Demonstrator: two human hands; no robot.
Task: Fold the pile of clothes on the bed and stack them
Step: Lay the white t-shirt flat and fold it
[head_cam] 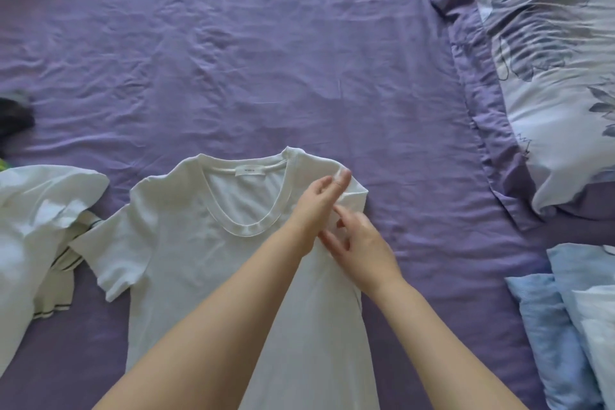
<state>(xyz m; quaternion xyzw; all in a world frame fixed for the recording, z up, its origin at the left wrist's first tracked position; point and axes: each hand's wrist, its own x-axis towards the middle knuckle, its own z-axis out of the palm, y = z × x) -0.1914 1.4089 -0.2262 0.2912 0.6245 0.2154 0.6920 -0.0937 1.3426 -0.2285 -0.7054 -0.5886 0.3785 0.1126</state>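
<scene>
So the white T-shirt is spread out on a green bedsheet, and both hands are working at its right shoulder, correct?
Not quite: the head view shows the wrinkled bedsheet is purple, not green. The rest holds: the white short-sleeved cotton T-shirt lies spread on it, collar away from the person, and the left hand and right hand are both at its right shoulder.

View from above my bed: a wrinkled purple sheet covers the whole mattress. To the right of its middle lies a floral pillow, white with grey-blue leaves and a purple border. Soft, even daylight falls over the bed, and the pillow's pleats catch bright streaks. No wall or floor is visible.
</scene>
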